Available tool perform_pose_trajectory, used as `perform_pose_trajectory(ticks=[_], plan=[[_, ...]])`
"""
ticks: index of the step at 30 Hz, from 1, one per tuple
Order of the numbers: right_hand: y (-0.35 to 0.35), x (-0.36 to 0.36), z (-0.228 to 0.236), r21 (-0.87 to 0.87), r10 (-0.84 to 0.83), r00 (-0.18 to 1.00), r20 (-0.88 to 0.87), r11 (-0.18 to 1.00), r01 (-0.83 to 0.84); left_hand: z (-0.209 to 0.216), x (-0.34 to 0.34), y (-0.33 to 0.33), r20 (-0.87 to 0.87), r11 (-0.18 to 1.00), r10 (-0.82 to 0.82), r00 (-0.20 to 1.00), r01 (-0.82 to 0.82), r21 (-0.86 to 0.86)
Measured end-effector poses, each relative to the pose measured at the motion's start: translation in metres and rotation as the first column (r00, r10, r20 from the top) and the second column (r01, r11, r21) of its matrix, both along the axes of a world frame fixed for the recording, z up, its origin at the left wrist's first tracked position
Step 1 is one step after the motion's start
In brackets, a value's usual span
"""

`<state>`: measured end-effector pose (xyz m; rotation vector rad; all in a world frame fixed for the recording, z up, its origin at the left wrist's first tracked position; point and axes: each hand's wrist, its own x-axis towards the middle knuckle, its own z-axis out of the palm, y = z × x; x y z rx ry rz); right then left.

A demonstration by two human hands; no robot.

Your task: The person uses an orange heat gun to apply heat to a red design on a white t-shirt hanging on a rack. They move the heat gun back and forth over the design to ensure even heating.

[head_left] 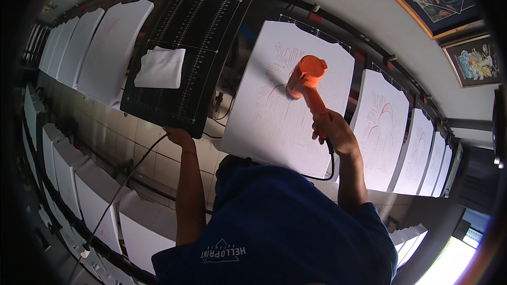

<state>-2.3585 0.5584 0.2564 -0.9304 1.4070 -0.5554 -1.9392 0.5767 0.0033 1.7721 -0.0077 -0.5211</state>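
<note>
My right hand (336,131) is wrapped round the handle of an orange heat gun (309,71). The gun's round nozzle end is over a white shirt panel (253,126) printed with faint reddish circuit-like lines. A black cord leaves the handle's lower end and loops below. My left hand (180,137) is closed by the near corner of a black board (211,74) with white ruled markings. A dark cable (134,166) runs from the lower left into its fingers. On the black board lies a folded white cloth (160,67).
More printed white panels (381,129) stand in a row to the right, and plain ones (113,47) to the left. Behind them curves a dark rail (348,27). A second row of white panels (148,221) is at lower left. Below lies a tiled floor (153,142).
</note>
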Motion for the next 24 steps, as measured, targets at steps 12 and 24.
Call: perform_pose_trajectory(ticks=[12,24], plan=[[0.004,0.022,-0.002,-0.009,0.131,0.983,0.129,0.991,-0.130,-0.001,0.002,-0.001,0.000,0.997,-0.020,1.000,0.020,-0.069],[0.025,0.051,0.001,0.100,0.304,0.942,0.142,0.943,-0.319,0.009,-0.002,-0.001,0.020,0.995,-0.011,1.000,0.013,-0.103]])
